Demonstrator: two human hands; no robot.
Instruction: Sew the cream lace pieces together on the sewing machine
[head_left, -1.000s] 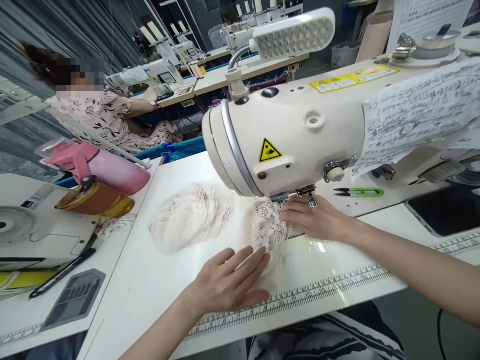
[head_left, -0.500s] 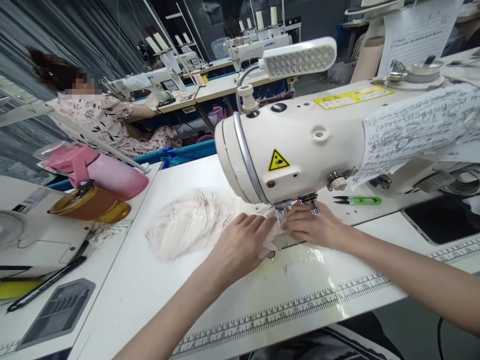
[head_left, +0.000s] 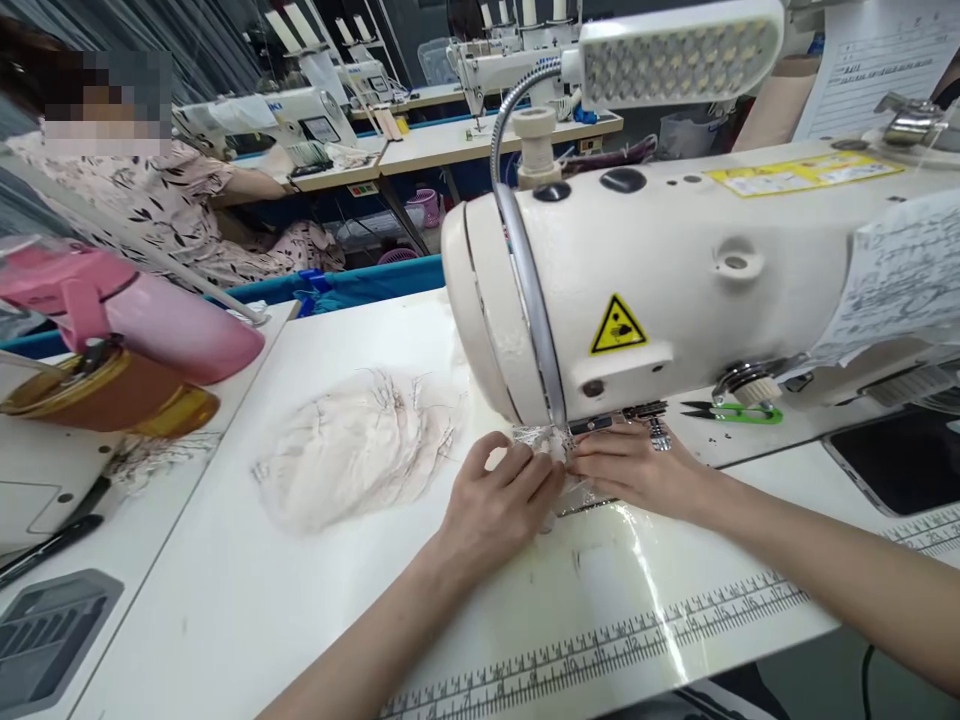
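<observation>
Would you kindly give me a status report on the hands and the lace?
Left hand curled at the lace, right hand close beside. Lace bunched, partly hidden. Sewing machine looming over; pale fabric lying apart, leftward.

We are showing a bare left hand and a bare right hand, and we are baring a slim left forearm and right forearm too. Low down, we are wearing a dark garment with pale stripes, mostly hidden.
</observation>
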